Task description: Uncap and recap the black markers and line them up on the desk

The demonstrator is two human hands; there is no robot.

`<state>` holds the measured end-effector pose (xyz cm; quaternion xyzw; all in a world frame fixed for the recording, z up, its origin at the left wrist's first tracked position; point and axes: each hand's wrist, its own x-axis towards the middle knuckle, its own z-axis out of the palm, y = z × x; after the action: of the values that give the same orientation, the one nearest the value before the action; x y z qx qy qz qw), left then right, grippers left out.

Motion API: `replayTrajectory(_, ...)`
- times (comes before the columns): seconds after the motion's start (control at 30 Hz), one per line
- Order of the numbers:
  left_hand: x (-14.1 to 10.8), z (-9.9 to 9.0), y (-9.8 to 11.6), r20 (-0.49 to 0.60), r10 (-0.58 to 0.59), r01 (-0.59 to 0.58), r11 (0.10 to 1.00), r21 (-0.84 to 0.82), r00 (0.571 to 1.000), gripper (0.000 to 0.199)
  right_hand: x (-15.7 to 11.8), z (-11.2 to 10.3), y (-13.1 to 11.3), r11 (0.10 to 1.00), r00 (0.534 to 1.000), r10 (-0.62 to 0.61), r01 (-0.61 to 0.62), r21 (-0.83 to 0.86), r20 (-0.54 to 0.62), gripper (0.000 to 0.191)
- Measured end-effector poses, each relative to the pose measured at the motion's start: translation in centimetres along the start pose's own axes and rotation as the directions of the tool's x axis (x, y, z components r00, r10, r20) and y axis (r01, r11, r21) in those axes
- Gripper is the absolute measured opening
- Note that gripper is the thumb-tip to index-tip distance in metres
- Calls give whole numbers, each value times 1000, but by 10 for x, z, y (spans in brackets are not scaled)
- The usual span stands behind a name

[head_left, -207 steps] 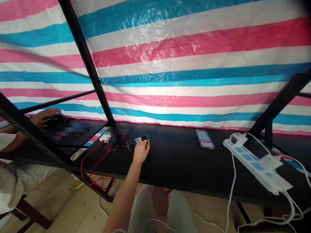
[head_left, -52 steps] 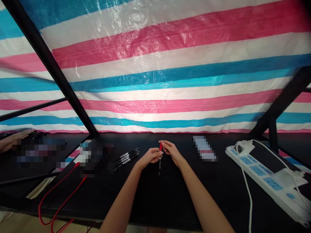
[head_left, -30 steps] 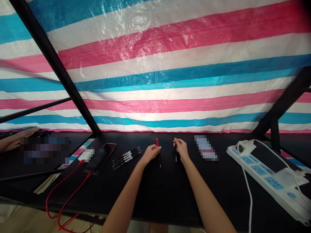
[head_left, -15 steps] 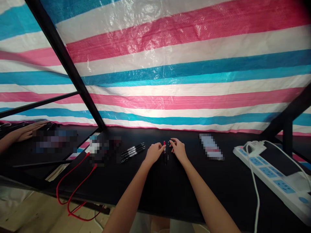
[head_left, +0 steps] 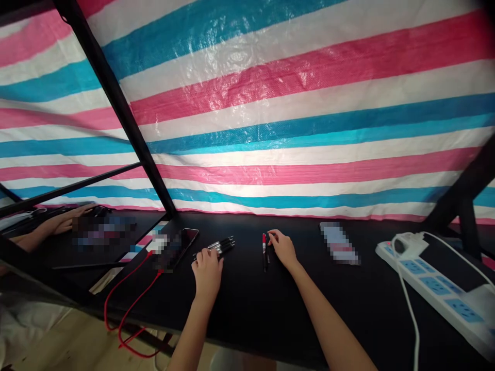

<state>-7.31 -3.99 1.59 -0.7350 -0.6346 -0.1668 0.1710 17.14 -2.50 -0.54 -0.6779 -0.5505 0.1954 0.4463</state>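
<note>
On the black table, several clear-barrelled pens with black ends (head_left: 225, 244) lie side by side left of centre. My left hand (head_left: 208, 266) is over their near left end, fingers bent and slightly apart; whether it grips one of them is hidden. To the right, a pen with a red end (head_left: 264, 250) lies pointing away from me. My right hand (head_left: 282, 247) is just beside it, with fingertips at a dark pen partly hidden next to the red one. Its thumb and fingers are curled together there.
A phone (head_left: 186, 246) and red cables (head_left: 133, 300) are on the left. A blurred pale object (head_left: 340, 244) and a white power strip (head_left: 436, 286) sit on the right. Another person's hands (head_left: 71, 219) rest at the far left, beyond a black frame (head_left: 124, 116).
My left hand has moved left from the red-ended pen to the group of pens. My right hand stays beside the red-ended pen. The view has shifted slightly.
</note>
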Motion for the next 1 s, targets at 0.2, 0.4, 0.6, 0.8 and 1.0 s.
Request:
replayTrajectory(0.2, 13, 5, -3, -3, 137, -135, 983, 123, 991, 22, -1, -2, -1, 999, 999, -8, 10, -51, 35, 22)
replayTrajectory(0.4, 23, 11, 3, -5, 225, -221, 962, 163, 974, 14, 1, -3, -1, 999, 1000, -5, 5, 33, 2, 21)
replayTrajectory(0.6, 38, 15, 36, -28, 209, -211, 957, -200, 977, 17, 5, -1, -2, 963, 999, 25, -15, 269, -35, 25)
replayTrajectory(0.8, 60, 30, 85, 68, 209, -90, 662, -744, 976, 24, 4, 5, -4, 871, 998, -30, 1, 492, 51, 37)
replayTrajectory(1.0, 51, 25, 94, -43, 227, -192, 688, -700, 973, 20, 9, 8, -3, 757, 998, 54, -50, 652, 14, 47)
